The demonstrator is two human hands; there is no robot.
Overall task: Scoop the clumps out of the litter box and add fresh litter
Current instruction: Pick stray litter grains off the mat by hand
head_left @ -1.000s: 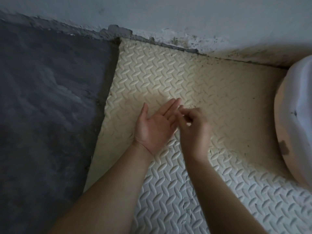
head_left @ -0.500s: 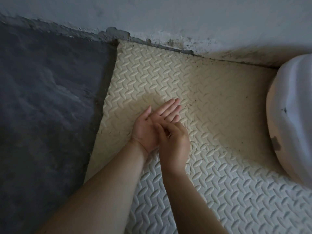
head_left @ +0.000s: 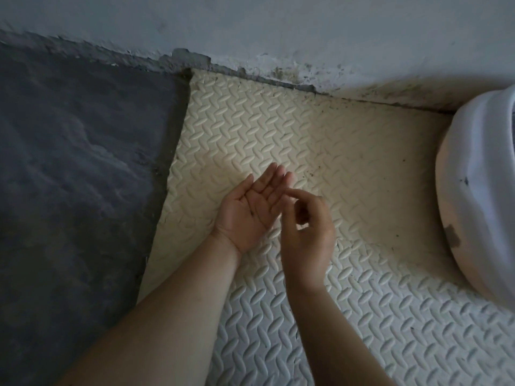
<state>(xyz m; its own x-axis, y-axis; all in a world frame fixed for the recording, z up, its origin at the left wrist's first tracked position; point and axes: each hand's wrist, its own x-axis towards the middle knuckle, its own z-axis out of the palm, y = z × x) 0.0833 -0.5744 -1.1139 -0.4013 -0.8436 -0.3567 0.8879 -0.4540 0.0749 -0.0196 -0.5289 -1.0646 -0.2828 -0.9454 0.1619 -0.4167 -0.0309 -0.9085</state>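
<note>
Left hand [head_left: 248,210] is spread open, palm up. Right hand [head_left: 306,227], fingers curled round nothing visible, has lifted off that palm since half a second ago: probably grit being brushed off, no scooping under way. White litter box [head_left: 479,190], cropped at right on the foam mat [head_left: 362,168], runs near-to-far; opening unseen.

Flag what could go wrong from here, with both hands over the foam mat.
1. The left hand lies palm up, the right hand curled at its fingertips; anything gathered there, too small to see, could spill onto the foam mat if the palm tilts.
2. The dark specks on the mat near the wall are easily missed in this dim light.
3. The white litter box is mostly out of frame; a reach toward it could bump it.
</note>
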